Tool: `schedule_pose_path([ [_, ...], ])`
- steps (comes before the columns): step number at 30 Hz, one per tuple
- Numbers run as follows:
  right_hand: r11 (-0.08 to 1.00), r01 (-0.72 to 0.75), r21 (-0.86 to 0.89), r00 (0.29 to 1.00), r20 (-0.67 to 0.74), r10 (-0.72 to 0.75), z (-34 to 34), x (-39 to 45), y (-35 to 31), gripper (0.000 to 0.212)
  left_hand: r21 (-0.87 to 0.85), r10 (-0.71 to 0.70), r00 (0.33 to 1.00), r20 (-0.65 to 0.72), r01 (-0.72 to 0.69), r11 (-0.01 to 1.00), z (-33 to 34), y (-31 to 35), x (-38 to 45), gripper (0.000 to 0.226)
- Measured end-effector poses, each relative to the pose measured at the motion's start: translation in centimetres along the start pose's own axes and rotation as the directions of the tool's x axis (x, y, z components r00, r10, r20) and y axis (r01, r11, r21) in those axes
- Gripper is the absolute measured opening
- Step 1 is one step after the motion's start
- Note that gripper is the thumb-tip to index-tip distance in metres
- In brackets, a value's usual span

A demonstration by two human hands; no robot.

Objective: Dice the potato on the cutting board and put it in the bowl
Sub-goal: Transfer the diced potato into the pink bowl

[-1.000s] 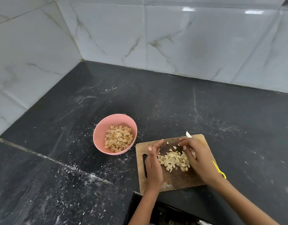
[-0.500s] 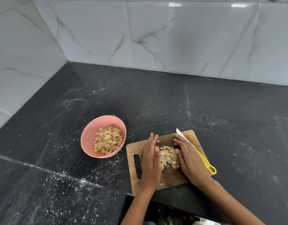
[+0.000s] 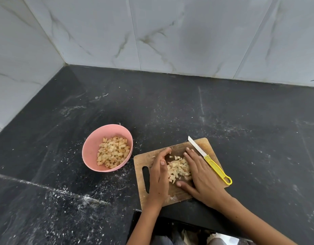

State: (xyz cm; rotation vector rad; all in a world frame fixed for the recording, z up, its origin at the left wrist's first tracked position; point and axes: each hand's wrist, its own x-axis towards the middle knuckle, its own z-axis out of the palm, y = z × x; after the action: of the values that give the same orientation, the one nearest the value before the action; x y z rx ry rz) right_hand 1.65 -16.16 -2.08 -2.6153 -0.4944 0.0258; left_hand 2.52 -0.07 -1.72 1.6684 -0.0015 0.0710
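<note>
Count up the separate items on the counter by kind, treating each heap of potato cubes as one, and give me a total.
Bowl: 1, the pink bowl
Cutting board: 1, the wooden cutting board
Knife: 1, the yellow-handled knife lying on the board
Heaps of diced potato: 2, the cubes in the bowl and the pile on the board between the left hand and right hand
Total: 5

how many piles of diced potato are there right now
2. One pile of diced potato sits in the pink bowl; the other pile lies on the cutting board, cupped between the left hand and right hand, which may hide some pieces.
</note>
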Motion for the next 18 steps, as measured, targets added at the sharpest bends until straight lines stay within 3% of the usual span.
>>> schedule_pose_path([
  [2,0.997,0.066,-0.050,0.995,0.082,-0.062,0.1,0.6,-0.2,0.097,-0.120,-0.046,0.999,0.021,0.049,0.992,-0.1,-0.1,0.2,0.093],
  [5,0.984,0.169,-0.048,0.980,0.113,-0.163,0.3,2.1,-0.8,0.092,-0.256,-0.094,0.996,0.006,0.092,0.962,-0.1,-0.3,0.3,0.099],
  [12,0.922,0.319,-0.220,0.946,0.020,-0.323,1.0,3.6,-1.0,0.041,-0.325,-0.111,0.990,-0.083,0.079,0.942,0.2,-0.4,0.3,0.100],
  [18,0.891,0.321,-0.322,0.937,-0.031,-0.349,1.2,4.8,-1.3,0.023,-0.334,-0.118,0.984,-0.130,0.069,0.940,0.2,-0.3,0.3,0.099],
])
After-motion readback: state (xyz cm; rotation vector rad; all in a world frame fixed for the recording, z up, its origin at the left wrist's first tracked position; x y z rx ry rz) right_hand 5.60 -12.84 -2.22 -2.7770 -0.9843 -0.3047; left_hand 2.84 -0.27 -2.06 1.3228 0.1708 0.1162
